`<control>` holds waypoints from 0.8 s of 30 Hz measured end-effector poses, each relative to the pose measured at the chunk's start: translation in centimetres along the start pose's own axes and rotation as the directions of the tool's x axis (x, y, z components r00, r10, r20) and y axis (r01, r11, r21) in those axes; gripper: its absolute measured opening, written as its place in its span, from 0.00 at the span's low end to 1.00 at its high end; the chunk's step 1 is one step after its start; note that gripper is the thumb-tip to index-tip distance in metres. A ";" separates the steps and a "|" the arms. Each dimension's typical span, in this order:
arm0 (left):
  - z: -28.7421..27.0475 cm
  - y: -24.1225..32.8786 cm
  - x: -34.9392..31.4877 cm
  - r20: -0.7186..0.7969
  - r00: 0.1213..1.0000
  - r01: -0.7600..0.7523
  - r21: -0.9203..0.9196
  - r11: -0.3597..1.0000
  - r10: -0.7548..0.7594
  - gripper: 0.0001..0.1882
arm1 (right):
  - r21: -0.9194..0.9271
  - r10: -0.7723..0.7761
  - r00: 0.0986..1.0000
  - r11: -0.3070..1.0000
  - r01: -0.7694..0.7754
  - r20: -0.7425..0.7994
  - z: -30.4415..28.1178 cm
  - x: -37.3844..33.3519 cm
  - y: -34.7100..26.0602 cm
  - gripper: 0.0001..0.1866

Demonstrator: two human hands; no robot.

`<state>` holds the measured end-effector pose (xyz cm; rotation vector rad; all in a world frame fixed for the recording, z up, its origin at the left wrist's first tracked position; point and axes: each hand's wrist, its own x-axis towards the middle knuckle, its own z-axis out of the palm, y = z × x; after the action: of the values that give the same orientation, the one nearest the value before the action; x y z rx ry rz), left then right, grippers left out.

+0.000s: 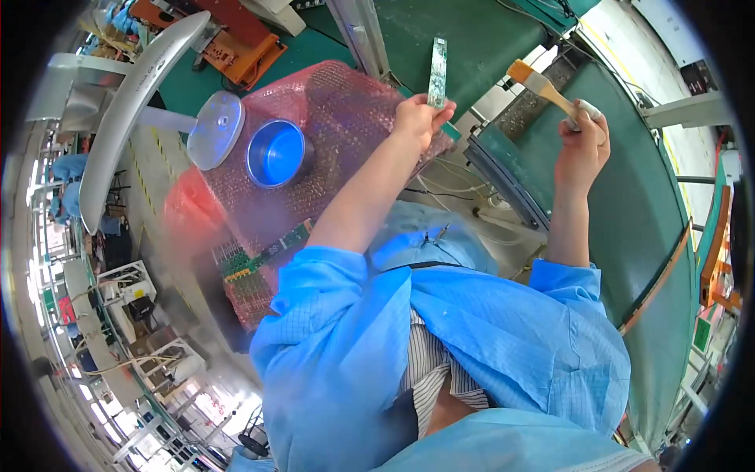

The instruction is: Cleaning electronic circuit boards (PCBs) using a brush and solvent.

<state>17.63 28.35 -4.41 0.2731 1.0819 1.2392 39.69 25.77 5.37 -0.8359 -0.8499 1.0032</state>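
My left hand (419, 123) is closed on the lower end of a narrow circuit board strip (438, 67), held upright over the edge of the pink bubble wrap (346, 102). In my right hand (583, 145) is a flat paintbrush (544, 85), gripped by its wooden handle, bristles up and to the left. White covers show on some of its fingertips. Brush and board are apart. Left of my left forearm, a round metal pot (307, 161) rests on the wrap, its inside lit bright blue. Beside it lies a round, pale lid (217, 130).
Several green circuit boards (250, 266) lie at the wrap's near left edge. A long silver lamp (138, 118) hangs at the left. An orange fixture (244, 51) stands at the back. Green conveyor belts (621, 181) run ahead and to the right, beside a metal post (360, 35).
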 end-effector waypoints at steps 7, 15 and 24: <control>0.6 0.6 2.0 -0.113 0.993 -0.026 -0.014 1.000 0.025 0.13 | 0.000 -0.003 1.000 1.000 0.003 0.021 0.4 -0.2 -0.4 0.08; -0.1 0.2 2.9 0.215 0.977 0.086 -0.374 0.924 -0.003 0.17 | -0.003 0.037 0.998 0.999 -0.037 0.045 1.4 -0.5 0.4 0.08; -5.4 1.4 -10.1 0.276 0.959 0.008 -0.279 0.960 0.072 0.21 | 0.027 0.110 0.988 0.993 -0.113 0.104 2.7 -1.6 1.7 0.08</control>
<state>13.26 18.28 -1.01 0.2447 0.6495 1.3181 36.21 25.31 4.64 -0.8163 -0.8787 1.1640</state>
